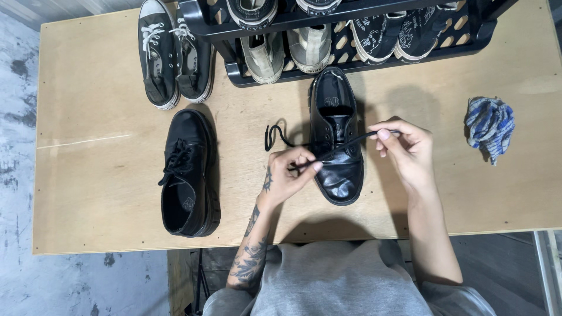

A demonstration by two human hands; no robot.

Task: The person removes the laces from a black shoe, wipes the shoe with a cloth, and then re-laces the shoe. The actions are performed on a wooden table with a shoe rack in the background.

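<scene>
A black leather shoe (338, 137) stands on the wooden table (93, 88), its toe pointing toward me. A black shoelace (342, 147) stretches across it. My left hand (290, 172) pinches one end of the lace just left of the toe. My right hand (407, 146) pinches the other end to the right of the shoe. A loose loop of lace (274, 136) lies on the table to the shoe's left. The matching black shoe (188, 172), laced, sits further left.
A black plastic shoe rack (351, 55) at the table's far edge holds several sneakers. A pair of black canvas sneakers (174, 52) stands at the far left. A crumpled blue and white cloth (490, 124) lies at the right.
</scene>
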